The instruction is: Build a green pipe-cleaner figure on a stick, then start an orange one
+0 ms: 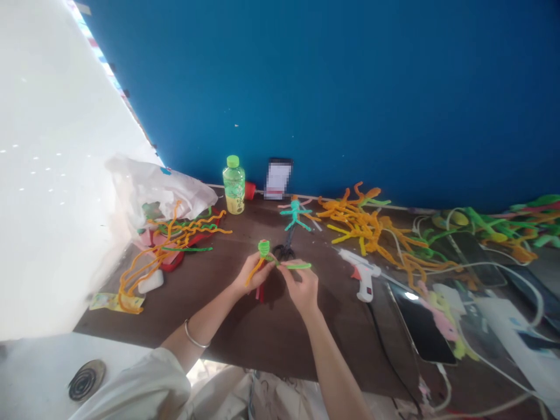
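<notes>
Left grip [252,269] is pinched closed around the green coil [263,249]; right grip [304,289] is pinched closed on a green stem [298,266] just beside it. Both pieces are held over the near middle of the desk [271,338]. The step in hand appears to be working the stem by the coil. The next move calls for a steady left grip while the right guides the stem. Far side, left of middle: capped bottle [234,186], upright, lower part pale yellow, possibly liquid. Far left: white bag [188,185], contents indeterminable.
</notes>
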`<state>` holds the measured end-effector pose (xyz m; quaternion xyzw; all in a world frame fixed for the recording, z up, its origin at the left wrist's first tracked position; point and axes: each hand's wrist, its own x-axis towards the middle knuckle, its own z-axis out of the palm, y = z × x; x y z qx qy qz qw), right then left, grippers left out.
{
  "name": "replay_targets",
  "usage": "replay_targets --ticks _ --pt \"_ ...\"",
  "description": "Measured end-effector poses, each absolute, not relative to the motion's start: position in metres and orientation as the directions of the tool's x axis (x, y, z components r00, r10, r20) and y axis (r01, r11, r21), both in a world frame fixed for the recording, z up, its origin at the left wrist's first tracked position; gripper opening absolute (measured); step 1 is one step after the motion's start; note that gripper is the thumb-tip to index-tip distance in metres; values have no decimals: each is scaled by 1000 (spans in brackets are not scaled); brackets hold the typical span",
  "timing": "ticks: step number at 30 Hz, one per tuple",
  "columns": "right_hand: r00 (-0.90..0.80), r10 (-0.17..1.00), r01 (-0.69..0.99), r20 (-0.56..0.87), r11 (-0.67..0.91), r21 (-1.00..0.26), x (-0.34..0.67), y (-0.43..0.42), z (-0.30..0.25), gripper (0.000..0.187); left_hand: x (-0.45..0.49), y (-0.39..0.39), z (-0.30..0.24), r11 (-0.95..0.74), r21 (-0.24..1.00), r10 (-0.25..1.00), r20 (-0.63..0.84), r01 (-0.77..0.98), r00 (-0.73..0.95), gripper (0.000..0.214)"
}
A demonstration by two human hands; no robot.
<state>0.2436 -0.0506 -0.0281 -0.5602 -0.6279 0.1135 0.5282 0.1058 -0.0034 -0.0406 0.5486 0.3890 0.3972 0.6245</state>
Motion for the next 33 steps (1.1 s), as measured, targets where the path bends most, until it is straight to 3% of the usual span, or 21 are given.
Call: replay_targets --ticks 3,7,14,17,21,24,30,33 --pt "336 857 439 391 224 -870 244 -51 -24 10 106 -4 -39 120 989 882 -65 -89 467 25" --pt "459 879 120 129 82 -989 245 -48 -25 18 106 -5 -35 226 956 833 -90 -187 547 29" --pt "448 883 -317 -143 7 -948 244 -40 -35 25 106 -6 -37 477 775 793 -176 -415 583 27" --pt "444 878 -315 -177 -31 -948 242 -39 -36 26 107 -6 -38 537 710 803 -266 -455 533 26" --pt "467 872 -159 -145 -79 -984 240 -42 -36 28 107 -5 -35 557 680 815 -336 -476 473 28" --pt "457 881 -90 -124 -93 -992 236 -43 -36 30 106 -4 -35 529 705 835 -333 -473 438 30" --pt "347 920 -169 -181 -129 -977 229 -44 -39 26 107 -1 -41 432 770 891 -287 -469 351 29" --pt "299 942 -94 -156 -134 -987 227 -45 -36 26 109 0 -42 368 800 922 -246 -474 301 27"
